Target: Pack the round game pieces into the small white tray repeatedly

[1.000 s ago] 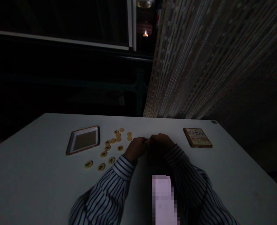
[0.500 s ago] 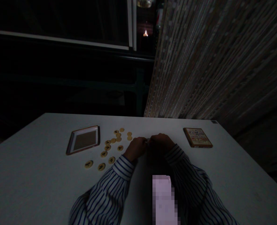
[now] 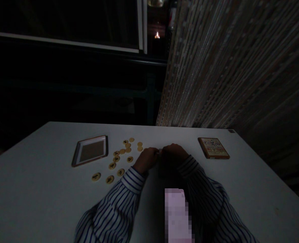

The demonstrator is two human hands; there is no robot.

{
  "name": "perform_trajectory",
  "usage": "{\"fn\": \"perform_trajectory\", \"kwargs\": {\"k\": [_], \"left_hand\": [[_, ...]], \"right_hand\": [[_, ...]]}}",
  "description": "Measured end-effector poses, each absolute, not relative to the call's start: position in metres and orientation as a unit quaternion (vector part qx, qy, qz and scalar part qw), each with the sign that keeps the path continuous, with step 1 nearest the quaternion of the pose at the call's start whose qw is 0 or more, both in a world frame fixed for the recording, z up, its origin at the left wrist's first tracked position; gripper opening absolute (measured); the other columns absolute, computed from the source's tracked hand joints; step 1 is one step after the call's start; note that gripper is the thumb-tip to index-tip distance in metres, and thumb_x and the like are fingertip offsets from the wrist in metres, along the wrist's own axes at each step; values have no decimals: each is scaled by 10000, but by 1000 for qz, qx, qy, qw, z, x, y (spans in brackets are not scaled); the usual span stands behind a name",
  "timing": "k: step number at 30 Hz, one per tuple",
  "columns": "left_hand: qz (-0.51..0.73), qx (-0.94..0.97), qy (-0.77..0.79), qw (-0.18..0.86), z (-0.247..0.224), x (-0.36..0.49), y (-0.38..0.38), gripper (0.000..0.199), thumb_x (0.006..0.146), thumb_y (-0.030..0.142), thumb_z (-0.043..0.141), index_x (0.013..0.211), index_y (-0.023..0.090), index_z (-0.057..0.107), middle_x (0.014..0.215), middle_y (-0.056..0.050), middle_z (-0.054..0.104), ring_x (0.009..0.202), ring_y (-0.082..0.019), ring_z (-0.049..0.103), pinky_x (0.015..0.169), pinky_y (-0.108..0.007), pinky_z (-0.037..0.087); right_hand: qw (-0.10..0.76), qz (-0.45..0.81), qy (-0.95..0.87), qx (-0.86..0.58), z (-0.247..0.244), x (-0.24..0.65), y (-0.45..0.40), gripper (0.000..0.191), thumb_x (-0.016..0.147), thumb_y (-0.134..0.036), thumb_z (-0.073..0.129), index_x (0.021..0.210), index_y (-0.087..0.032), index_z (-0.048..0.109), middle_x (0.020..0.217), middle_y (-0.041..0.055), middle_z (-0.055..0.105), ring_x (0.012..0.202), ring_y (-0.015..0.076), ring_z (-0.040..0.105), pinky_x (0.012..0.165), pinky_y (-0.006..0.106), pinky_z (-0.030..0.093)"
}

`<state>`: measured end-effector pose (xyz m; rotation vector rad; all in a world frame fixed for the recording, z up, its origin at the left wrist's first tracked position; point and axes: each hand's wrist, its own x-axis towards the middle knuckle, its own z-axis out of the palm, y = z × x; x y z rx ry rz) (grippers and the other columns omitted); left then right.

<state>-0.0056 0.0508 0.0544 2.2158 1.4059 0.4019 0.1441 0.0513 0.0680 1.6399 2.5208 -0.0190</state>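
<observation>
Fingers of the left hand (image 3: 146, 160) and right hand (image 3: 175, 154) curl close together over the white table (image 3: 43, 192); any grasp is impossible to tell. Round pieces (image 3: 110, 179), some with dark characters, lie on the table left of its middle, an open tray (image 3: 90, 151) farther left. Right of its middle lies a printed box (image 3: 215, 148), its lettering unreadable. Behind the table, 1 flame (image 3: 157, 35) glows beside a strand curtain (image 3: 202, 67).

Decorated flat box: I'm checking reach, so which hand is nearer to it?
Right. The right hand is to the left of the decorated flat box, apart from it. The left hand is farther left, beyond the right hand, close to the round pieces.
</observation>
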Motion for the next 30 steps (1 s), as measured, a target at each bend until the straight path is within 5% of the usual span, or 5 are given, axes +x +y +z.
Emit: {"fn": "perform_trajectory", "kwargs": {"k": [30], "left_hand": [[143,806,518,248,52,-5,51,275,768,187,412,893,163,656,899,-89,670,852,-181,592,748,-263,417]], "right_hand": [[78,-24,840,536,68,144,54,307,813,-351,403,865,-165,643,844,110,659,809,212,617,672,273,443]]}}
